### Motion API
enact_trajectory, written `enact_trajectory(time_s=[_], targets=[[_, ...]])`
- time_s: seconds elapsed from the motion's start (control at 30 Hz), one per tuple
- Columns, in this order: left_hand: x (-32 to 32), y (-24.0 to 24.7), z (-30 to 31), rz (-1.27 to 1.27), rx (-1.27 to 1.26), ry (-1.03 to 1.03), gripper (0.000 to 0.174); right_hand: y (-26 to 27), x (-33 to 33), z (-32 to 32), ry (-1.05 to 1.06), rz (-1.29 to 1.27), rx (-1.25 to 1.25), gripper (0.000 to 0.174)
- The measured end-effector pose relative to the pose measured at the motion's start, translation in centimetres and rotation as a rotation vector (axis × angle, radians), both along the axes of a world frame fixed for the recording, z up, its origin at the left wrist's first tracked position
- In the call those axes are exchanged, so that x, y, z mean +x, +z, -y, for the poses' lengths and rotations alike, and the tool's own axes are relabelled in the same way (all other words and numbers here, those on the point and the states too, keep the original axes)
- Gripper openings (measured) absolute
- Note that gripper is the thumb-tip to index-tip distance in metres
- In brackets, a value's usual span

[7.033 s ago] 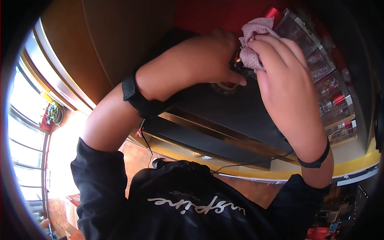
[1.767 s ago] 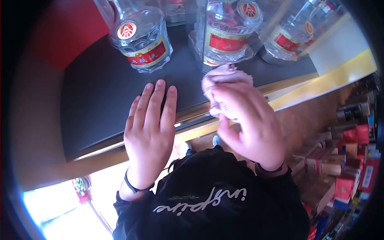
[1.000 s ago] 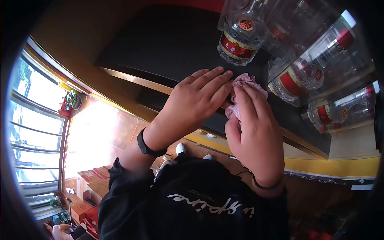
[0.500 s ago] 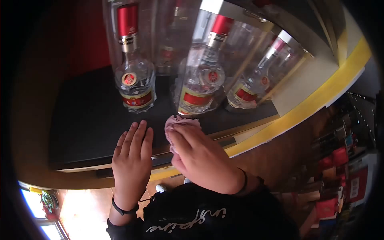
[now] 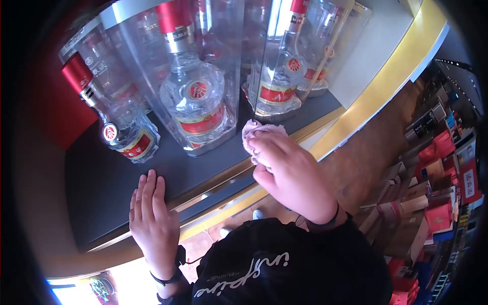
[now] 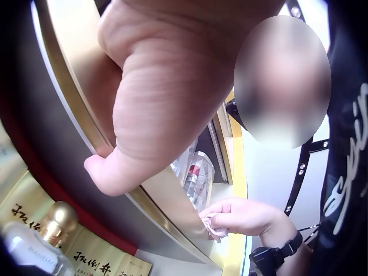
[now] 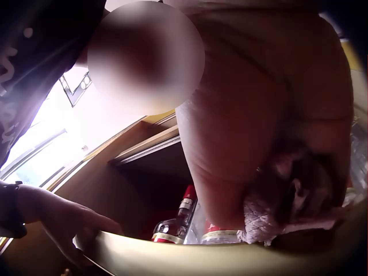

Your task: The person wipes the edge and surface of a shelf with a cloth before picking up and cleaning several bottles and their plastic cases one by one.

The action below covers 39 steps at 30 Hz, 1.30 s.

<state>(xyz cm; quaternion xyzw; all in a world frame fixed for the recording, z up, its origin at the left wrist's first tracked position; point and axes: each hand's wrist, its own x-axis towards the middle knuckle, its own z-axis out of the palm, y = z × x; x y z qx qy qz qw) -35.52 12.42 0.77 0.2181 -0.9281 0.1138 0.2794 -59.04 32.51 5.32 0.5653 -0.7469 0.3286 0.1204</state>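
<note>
In the head view my left hand (image 5: pixel 152 223) lies with straight fingers on the front edge of a dark shelf (image 5: pixel 109 190). My right hand (image 5: pixel 292 170) grips a crumpled pinkish cloth (image 5: pixel 252 136) against the shelf front, below a clear case. The right wrist view has the cloth (image 7: pixel 260 217) bunched under the fingers at the edge. From the left wrist view, the right hand (image 6: pixel 244 217) is seen pinching it. Nearest my left fingertips stands a red-capped glass bottle (image 5: pixel 127 133). A larger bottle (image 5: pixel 195 96) stands inside a clear case between the hands.
Another cased bottle (image 5: pixel 278 94) stands behind the cloth, and several more are further back. A gold trim strip (image 5: pixel 317 119) borders the shelf. Stacked boxes (image 5: pixel 406 203) fill the floor at right. Below, the left wrist view shows a gold-capped bottle (image 6: pixel 59 221) beside gold boxes.
Seven seconds ago both hands were deeper on the shelf, the right one with the cloth. Since then they have moved to its front edge. The head view has swung back and forth.
</note>
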Motion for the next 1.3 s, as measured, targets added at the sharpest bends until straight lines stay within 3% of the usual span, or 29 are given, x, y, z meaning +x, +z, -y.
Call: enact_trajectory(time_s=[0.4,0.47,0.57,0.77,1.0,1.13,1.3], targets=[[-0.3,0.1,-0.3,0.015,-0.009,0.023,0.069,-1.1,-5.0,-4.6,-0.173,0.066,-0.116,0.044],[-0.3,0.0,-0.3,0.003,-0.012,0.038,0.075,-1.1,-6.2,-5.5,-0.247,-0.014,-0.098,0.039],[-0.2,0.0,-0.2,0.025,-0.007,0.031,0.065,-1.7,-8.5,-6.4,-0.352,-0.059,-0.086,0.034],[-0.2,0.0,-0.3,0.025,-0.005,0.033,0.068,-0.8,-10.8,-7.0,-0.545,-0.090,0.015,0.031],[-0.3,0.0,-0.1,0.017,0.011,0.040,0.069,-1.4,-13.5,-7.5,-0.547,-0.023,-0.054,0.031],[-0.4,0.1,-0.2,0.007,0.019,0.034,0.070,-2.2,-12.8,-7.5,-0.557,-0.106,-0.094,0.035],[-0.4,1.0,-0.6,0.010,0.080,0.011,0.073,-1.6,-11.2,-8.6,-0.476,0.046,-0.094,0.034]])
